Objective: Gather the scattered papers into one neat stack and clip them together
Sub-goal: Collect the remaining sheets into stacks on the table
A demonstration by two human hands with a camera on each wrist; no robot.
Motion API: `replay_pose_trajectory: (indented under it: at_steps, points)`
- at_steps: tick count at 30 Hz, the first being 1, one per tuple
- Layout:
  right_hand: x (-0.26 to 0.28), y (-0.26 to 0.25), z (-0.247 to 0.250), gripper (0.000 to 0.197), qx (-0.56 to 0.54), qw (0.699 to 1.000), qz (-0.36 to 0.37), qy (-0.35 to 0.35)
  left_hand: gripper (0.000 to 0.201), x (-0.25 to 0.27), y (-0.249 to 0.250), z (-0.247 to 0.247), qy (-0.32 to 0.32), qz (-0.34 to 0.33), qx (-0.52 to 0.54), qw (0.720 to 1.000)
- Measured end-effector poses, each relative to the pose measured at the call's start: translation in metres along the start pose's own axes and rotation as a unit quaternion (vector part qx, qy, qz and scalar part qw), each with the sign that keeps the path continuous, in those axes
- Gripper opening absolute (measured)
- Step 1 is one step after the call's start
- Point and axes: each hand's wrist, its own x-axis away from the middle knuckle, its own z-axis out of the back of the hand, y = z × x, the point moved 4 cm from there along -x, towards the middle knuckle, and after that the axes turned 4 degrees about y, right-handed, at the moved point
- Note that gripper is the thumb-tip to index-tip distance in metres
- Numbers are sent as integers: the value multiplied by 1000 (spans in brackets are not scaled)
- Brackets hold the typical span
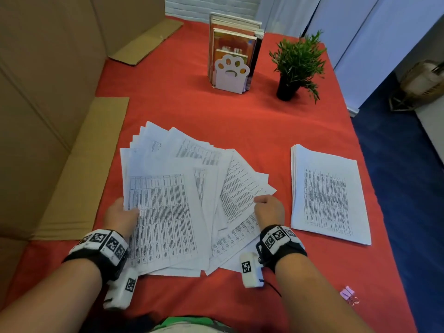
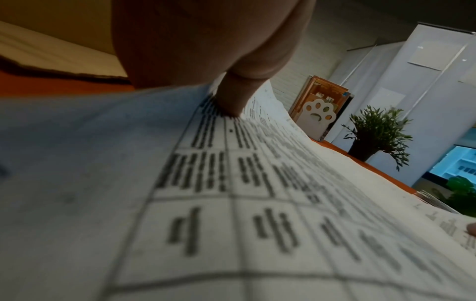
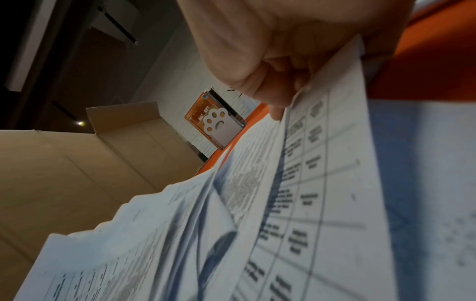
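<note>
A fanned pile of printed papers lies on the red tablecloth before me. My left hand grips the pile's left edge, thumb on the top table sheet. My right hand pinches the pile's right edge; its thumb lies on a sheet with the fingers curled under. A separate neat stack of papers lies to the right. A pink binder clip sits near the table's front right corner.
A paw-shaped bookend with books and a potted plant stand at the back of the table. Cardboard boxes and flaps line the left side. The table's right edge drops to blue floor.
</note>
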Motion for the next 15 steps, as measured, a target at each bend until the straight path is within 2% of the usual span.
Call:
replay_pose_trajectory:
  at_steps: [2, 3, 6, 8, 10, 13, 15]
  points:
    - [1, 2, 7, 20, -11, 1000, -12, 23, 32, -1, -1, 4, 18, 0, 13, 1000]
    - [3, 3, 10, 22, -22, 999, -20, 29, 34, -1, -2, 5, 21, 1, 14, 1000]
    - [6, 1, 13, 58, -46, 999, -25, 15, 36, 0, -3, 6, 17, 3, 7, 1000]
    - [1, 1, 18, 70, -41, 998, -34, 24, 37, -1, -2, 8, 7, 2, -4, 1000]
    - [-6, 0, 25, 62, -3, 999, -22, 32, 37, -4, -2, 11, 8, -1, -13, 1000]
    - [-15, -3, 35, 27, 92, 992, 46, 68, 35, -6, 0, 15, 32, -14, -37, 999]
    - [-22, -5, 41, 17, 88, 989, 73, 99, 35, -4, 1, 16, 48, -18, -42, 998]
